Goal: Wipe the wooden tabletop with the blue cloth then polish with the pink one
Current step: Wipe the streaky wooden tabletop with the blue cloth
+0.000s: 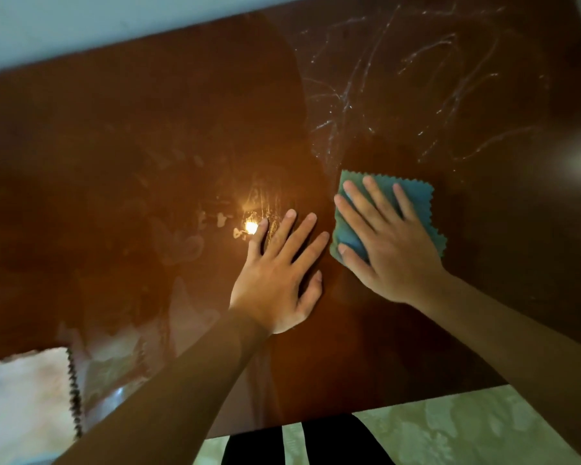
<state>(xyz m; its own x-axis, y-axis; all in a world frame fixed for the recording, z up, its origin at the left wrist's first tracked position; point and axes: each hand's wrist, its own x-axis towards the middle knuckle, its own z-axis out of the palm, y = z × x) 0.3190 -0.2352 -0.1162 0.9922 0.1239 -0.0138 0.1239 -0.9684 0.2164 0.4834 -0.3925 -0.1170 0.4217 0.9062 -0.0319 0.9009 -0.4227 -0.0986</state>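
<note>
The dark glossy wooden tabletop (114, 146) fills most of the view. My right hand (388, 250) lies flat with straight, spread fingers on a folded blue cloth (416, 199) with zigzag edges, pressing it onto the wood right of centre. My left hand (280, 273) rests flat on the bare wood just left of the cloth, fingers spread. A pale pink cloth (24, 397) with a zigzag edge lies at the table's near left corner. White scribbly smears (399, 78) cover the far right of the tabletop.
A bright lamp reflection (250, 226) glares on the wood by my left fingertips, with greasy smudges around it. The near table edge (349, 412) runs across the bottom; below it are a pale patterned floor (467, 431) and my dark trousers (332, 441). A pale wall (81, 21) lies beyond.
</note>
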